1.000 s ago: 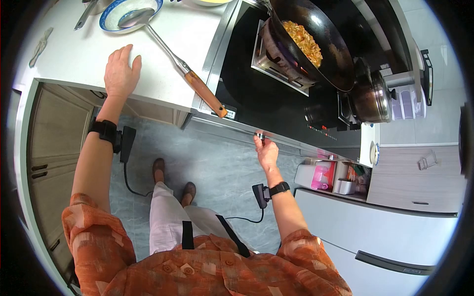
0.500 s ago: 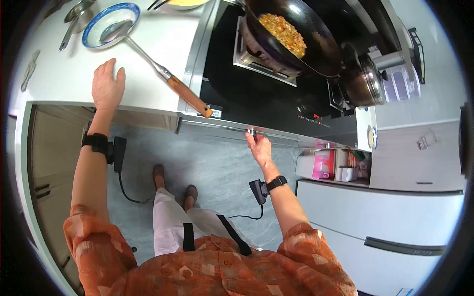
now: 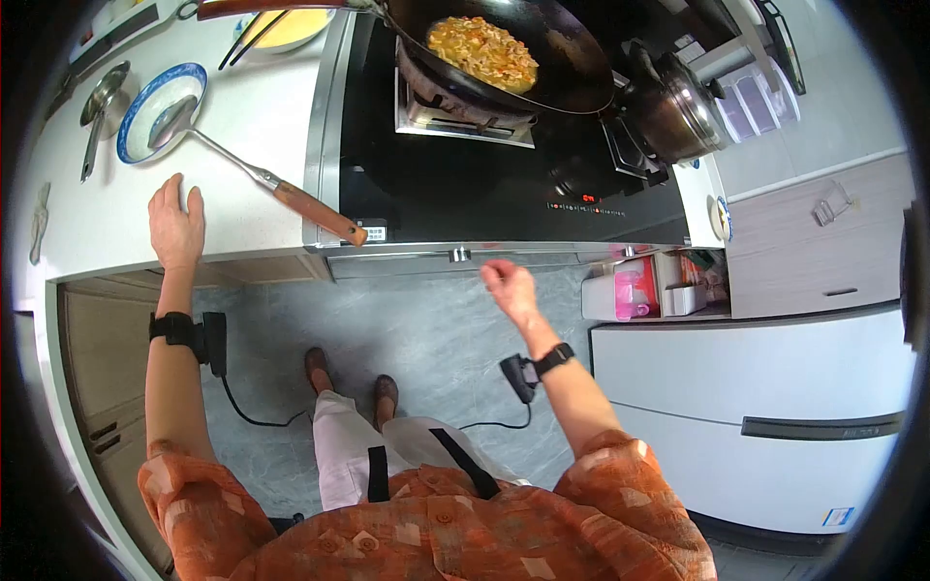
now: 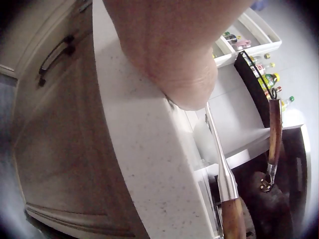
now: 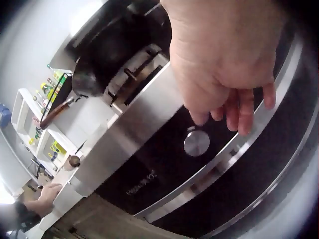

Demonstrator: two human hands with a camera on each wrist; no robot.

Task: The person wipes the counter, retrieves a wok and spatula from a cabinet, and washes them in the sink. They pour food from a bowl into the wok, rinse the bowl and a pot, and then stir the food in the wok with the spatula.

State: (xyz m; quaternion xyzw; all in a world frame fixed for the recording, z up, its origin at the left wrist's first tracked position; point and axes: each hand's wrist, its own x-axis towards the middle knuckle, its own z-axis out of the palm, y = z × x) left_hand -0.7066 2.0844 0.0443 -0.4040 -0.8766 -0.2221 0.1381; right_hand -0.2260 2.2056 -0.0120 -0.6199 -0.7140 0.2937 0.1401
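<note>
1. The right hand (image 3: 509,289) hangs in front of the stove (image 3: 436,208), fingers loosely curled and holding nothing.
2. The knob (image 3: 459,255) is on the stove's front, to the left of the right hand – near it, but with a gap between. The right wrist view shows it just below the thumb, untouched.
3. A 2nd knob (image 3: 630,251) is farther along the front, to the right of that hand.
4. The left hand (image 3: 177,225) rests on the counter (image 3: 247,208), fingers straight, thumb apart, holding nothing – well apart from the knob, to its left.
5. Just beyond the left fingertips stands the bowl (image 3: 136,126). The spatula (image 3: 310,208) has its head in it; the wooden handle slants past the left hand to the stove's edge, its end between the 2 hands.
6. A ladle (image 3: 91,150) is left of the bowl. Farther back, 2 chopsticks (image 3: 260,38) lie across a dish (image 3: 294,44) of something yellow.
7. The wok (image 3: 572,58) holds chopped food (image 3: 484,53); a pot (image 3: 683,116) stands to its right.
</note>
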